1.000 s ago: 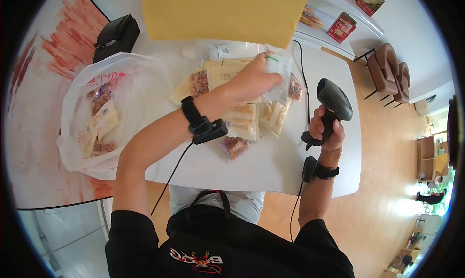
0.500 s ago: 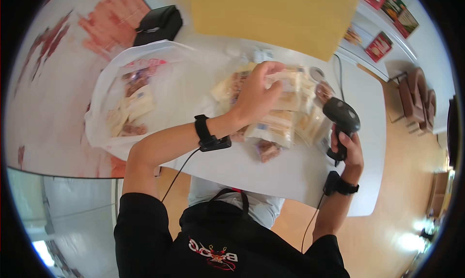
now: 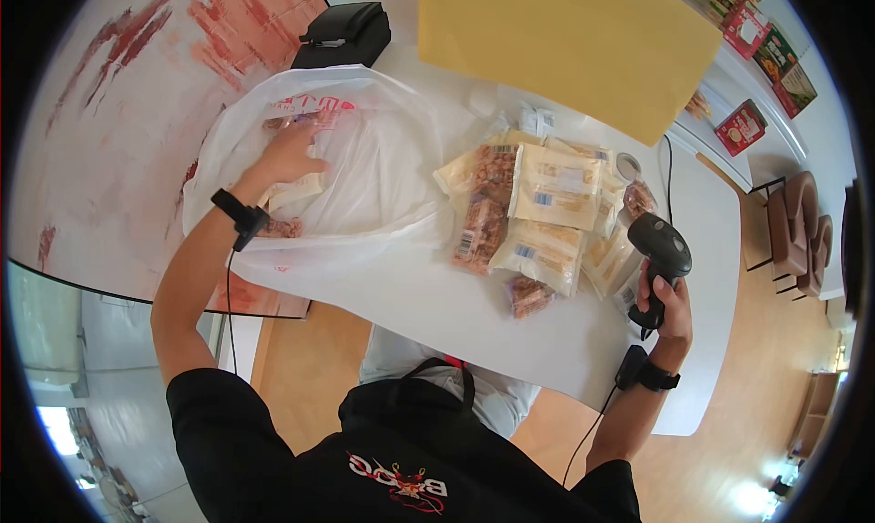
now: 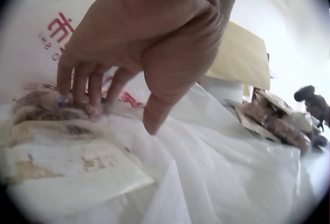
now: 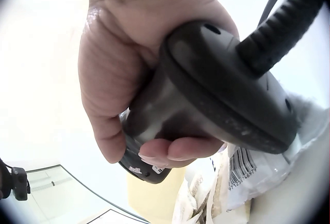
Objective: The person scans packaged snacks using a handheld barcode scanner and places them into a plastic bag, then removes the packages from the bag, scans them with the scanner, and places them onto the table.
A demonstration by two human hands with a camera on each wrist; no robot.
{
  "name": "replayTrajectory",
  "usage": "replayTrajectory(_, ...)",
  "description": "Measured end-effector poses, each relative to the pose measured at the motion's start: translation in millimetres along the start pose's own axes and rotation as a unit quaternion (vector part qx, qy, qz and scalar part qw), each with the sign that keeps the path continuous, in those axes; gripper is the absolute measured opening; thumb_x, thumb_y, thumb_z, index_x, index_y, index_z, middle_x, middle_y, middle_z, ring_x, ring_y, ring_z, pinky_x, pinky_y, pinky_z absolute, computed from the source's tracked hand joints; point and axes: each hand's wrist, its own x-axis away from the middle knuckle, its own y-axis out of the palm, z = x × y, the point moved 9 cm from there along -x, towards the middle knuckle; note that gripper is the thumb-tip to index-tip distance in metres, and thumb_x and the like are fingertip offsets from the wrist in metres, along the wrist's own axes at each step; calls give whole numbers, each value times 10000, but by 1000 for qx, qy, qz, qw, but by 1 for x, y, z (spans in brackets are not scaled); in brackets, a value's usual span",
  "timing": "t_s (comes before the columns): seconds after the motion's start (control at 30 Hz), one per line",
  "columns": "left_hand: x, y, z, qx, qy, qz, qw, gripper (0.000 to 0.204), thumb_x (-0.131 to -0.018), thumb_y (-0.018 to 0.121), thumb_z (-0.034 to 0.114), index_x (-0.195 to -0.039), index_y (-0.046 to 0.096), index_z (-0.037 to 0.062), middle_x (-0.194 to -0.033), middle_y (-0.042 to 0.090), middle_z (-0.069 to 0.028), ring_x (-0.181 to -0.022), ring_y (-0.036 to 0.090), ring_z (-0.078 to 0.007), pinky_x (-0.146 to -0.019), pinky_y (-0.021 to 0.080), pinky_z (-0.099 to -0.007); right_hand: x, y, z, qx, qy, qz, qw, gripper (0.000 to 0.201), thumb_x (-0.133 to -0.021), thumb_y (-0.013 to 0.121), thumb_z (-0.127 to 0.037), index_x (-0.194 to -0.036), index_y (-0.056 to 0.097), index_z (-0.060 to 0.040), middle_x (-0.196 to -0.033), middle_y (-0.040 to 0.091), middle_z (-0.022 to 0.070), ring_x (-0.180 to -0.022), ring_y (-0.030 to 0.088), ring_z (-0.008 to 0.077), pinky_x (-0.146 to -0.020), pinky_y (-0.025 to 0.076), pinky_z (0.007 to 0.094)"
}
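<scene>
My left hand [image 3: 290, 155] reaches into a white plastic bag [image 3: 387, 158] with red print. In the left wrist view its fingers hang down, loosely bent and spread, fingertips right at a brownish packet [image 4: 49, 111]. A cream packet [image 4: 77, 167] lies below the hand in the bag. With my right hand [image 3: 673, 309] I grip a black handheld barcode scanner [image 3: 658, 242] by its handle, near the table's right side. A pile of clear food packets [image 3: 554, 187], some cream and some reddish brown, lies between the two hands. Close to the scanner is a packet with a printed barcode [image 5: 242, 167].
A large yellow board [image 3: 565, 44] stands at the back of the white table [image 3: 437, 309]. Behind the bag sits a black case [image 3: 344, 35]. The scanner's cable [image 3: 671, 181] runs along the right. Shelves with boxes [image 3: 740, 126] stand at the back right.
My left hand laid a packet onto the pile, let go of it and moved left into the bag. The right hand keeps holding the scanner. The head view has shifted left.
</scene>
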Motion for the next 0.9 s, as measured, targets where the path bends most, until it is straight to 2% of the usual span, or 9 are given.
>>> replayTrajectory(0.07,13,3,-12,-2,-53,-174,983,688,-633,833,301,-1231,577,77,-1257,586,-170,-1175,571,-325,-934,478,-470,-2,-1,4,14,7,-2,1000,568,-813,753,-404,-1146,538,2,-724,541,36,-542,513,120,-505,415,242)
replayTrajectory(0.17,18,9,-24,-120,-16,-159,980,709,-578,867,313,-1199,604,96,-1165,646,-146,-1072,632,-328,-886,508,-451,-2,-3,6,15,9,-2,1000,568,-812,755,-406,-1143,538,0,-723,542,36,-541,511,120,-505,413,242)
replayTrajectory(0.4,16,2,-15,-75,-76,-203,973,691,-557,872,269,-1157,601,59,-1125,649,-188,-1059,624,-326,-871,490,-405,-1,1,5,16,8,-11,1000,570,-811,759,-409,-1140,537,0,-721,540,34,-552,512,120,-508,409,243)
replayTrajectory(0.57,20,-54,79,66,112,16,991,486,-807,727,312,-1207,588,73,-1118,650,-161,-1059,616,-314,-876,494,-382,2,0,6,26,9,-8,1000,572,-813,757,-407,-1143,540,7,-737,553,43,-564,513,124,-517,413,247)
replayTrajectory(0.7,19,-64,162,206,89,-102,969,421,-905,652,256,-1256,560,44,-1182,635,-124,-1097,610,-254,-894,489,-352,5,0,5,-3,2,-20,1000,482,-802,749,-319,-1108,574,10,-748,579,60,-589,522,128,-545,407,257)
replayTrajectory(0.77,23,-75,204,466,173,-80,864,447,-939,628,216,-1322,510,17,-1228,613,-79,-1112,597,-189,-933,479,-331,5,4,2,-24,-5,-39,999,490,-800,754,-316,-1120,579,11,-743,582,57,-578,524,127,-539,404,257)
replayTrajectory(0.8,22,-72,219,468,179,-83,862,447,-939,628,216,-1322,510,17,-1228,613,-79,-1112,597,-189,-933,479,-331,4,5,1,-36,-6,-52,998,496,-798,758,-317,-1125,581,11,-740,581,56,-572,523,127,-536,404,256)
replayTrajectory(0.87,25,-43,252,617,100,-246,741,492,-944,629,200,-1366,465,8,-1285,584,-70,-1148,570,-154,-977,463,-323,5,5,1,-38,-11,-55,998,499,-800,759,-317,-1131,580,10,-735,579,56,-566,520,126,-529,402,255)
replayTrajectory(0.9,28,-41,268,622,110,-264,729,530,-917,650,184,-1374,450,6,-1264,594,-87,-1139,578,-158,-983,464,-312,5,7,0,-41,-15,-65,997,502,-801,761,-317,-1136,580,10,-730,577,56,-560,517,124,-522,401,254)
